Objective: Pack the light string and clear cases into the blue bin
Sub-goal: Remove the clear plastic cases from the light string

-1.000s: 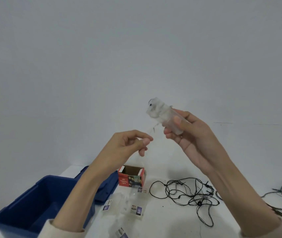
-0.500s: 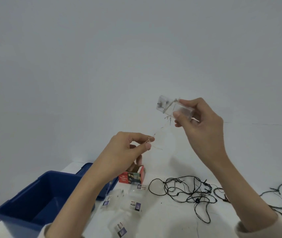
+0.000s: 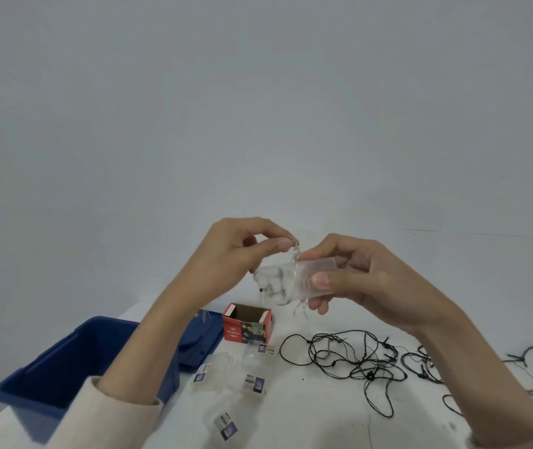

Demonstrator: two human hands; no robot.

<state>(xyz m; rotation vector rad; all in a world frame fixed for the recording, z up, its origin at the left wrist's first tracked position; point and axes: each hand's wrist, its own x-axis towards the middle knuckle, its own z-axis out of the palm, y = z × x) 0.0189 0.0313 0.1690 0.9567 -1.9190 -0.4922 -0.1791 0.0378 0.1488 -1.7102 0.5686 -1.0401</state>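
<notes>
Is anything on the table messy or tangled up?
Yes. The black light string sprawls in a loose tangle on the table, right of the red box, and clear cases lie scattered beside the blue bin.

Both forearms rise from the lower corners and meet in mid-air. The left hand point(image 3: 236, 257) pinches a thin silvery wire point(image 3: 295, 251) between thumb and forefinger. The right hand point(image 3: 372, 286) grips a clear plastic case point(image 3: 279, 283), thumb across its front.

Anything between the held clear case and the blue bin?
Nothing visible. The right hand holds the clear case above the table, the left hand pinches a thin wire; the blue bin sits open at lower left.
</notes>
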